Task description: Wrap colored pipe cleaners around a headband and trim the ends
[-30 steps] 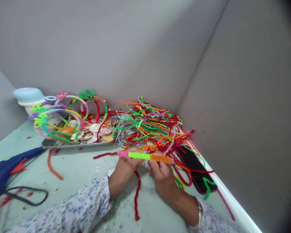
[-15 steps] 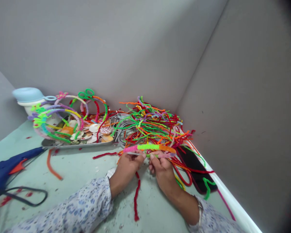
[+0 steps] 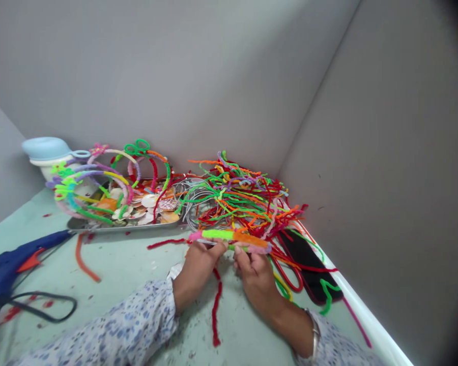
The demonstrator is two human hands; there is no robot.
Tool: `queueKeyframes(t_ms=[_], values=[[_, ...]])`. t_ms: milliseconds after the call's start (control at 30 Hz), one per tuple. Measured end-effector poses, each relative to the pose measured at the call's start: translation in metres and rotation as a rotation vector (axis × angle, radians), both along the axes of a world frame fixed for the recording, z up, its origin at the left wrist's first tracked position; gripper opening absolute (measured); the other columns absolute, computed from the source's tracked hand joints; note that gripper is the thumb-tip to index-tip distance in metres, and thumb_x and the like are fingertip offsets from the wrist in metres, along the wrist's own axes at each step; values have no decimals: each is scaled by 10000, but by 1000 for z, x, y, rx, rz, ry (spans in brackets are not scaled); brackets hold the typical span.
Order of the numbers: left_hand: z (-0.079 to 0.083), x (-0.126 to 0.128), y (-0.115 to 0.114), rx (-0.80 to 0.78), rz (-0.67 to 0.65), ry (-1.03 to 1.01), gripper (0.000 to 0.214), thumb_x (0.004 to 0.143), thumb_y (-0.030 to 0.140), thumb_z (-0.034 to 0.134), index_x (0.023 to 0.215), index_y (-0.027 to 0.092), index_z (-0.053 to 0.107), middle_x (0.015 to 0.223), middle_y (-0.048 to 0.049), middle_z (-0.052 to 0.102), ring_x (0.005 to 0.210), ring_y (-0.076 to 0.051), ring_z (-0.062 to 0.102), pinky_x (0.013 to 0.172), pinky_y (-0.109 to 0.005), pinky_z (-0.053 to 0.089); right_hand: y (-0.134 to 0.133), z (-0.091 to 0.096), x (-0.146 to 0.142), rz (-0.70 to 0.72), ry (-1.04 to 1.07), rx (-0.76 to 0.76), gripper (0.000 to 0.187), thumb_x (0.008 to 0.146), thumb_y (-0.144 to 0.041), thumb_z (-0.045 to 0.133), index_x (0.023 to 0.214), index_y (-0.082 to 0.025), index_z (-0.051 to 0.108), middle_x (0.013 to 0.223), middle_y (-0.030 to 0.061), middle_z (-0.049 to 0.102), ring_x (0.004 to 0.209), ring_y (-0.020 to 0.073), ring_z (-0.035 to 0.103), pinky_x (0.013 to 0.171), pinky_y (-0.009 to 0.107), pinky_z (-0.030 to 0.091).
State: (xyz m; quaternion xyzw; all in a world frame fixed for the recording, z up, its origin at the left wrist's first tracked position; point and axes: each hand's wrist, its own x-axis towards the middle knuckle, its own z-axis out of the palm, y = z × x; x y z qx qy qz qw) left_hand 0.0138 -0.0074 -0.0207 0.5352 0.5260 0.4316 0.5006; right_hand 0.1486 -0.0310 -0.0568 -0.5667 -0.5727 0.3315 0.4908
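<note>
Between my hands is a headband [image 3: 251, 239] wrapped in fuzzy pipe cleaner, pink, lime green, orange and pale purple along its length. My left hand [image 3: 199, 264] pinches its left side, where a bare pale strip of the band shows. My right hand [image 3: 255, 274] is closed on the near side, fingertips at a green wrapped stretch beside the pink and purple end. Only a small gap parts the two sets of fingertips. On the table below them lies a loose red pipe cleaner [image 3: 217, 310].
A metal tray [image 3: 122, 229] of shells bears several finished pipe-cleaner headbands [image 3: 127, 190]. Right of it spreads a heap of pipe cleaners [image 3: 244, 193] with wire hoops [image 3: 193, 203]. A blue glue gun [image 3: 19, 259], a lidded cup [image 3: 48, 152] and a black phone [image 3: 309, 269] surround the work.
The headband has turned and shifted slightly left in my hands, its orange part now tilting down to the right. Both hands keep their pinch; the table items stay put.
</note>
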Motion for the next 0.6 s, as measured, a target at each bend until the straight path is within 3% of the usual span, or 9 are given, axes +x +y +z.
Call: queueKeyframes(t_ms=[133,267,400,600], values=[[-3,2,2,34,-42,-96,197,750,328,608,654,163,559,585,27,507,549,-110,420,537,-229,331,4,1,-1,-49,201,-162,362,873,-496,495,682,-191,527,557,-15,535,485,135,483,481,256,390],[-5,0,4,89,-25,-198,170,718,277,654,817,167,569,693,25,547,605,-100,470,569,-202,366,5,8,-2,-17,291,-136,380,830,-545,537,708,-186,532,542,-34,515,479,127,477,471,243,391],[-6,-2,5,100,-56,-185,163,730,278,656,817,163,581,658,37,531,565,-85,450,539,-192,353,5,13,-2,-8,330,-139,407,801,-573,560,662,-193,515,510,-39,499,464,126,465,459,243,379],[-6,-4,7,175,-83,-77,138,748,263,654,820,146,667,722,-16,642,653,-127,552,609,-222,424,3,10,-1,8,302,-159,397,830,-539,538,646,-188,516,529,-26,520,474,120,473,474,242,390]])
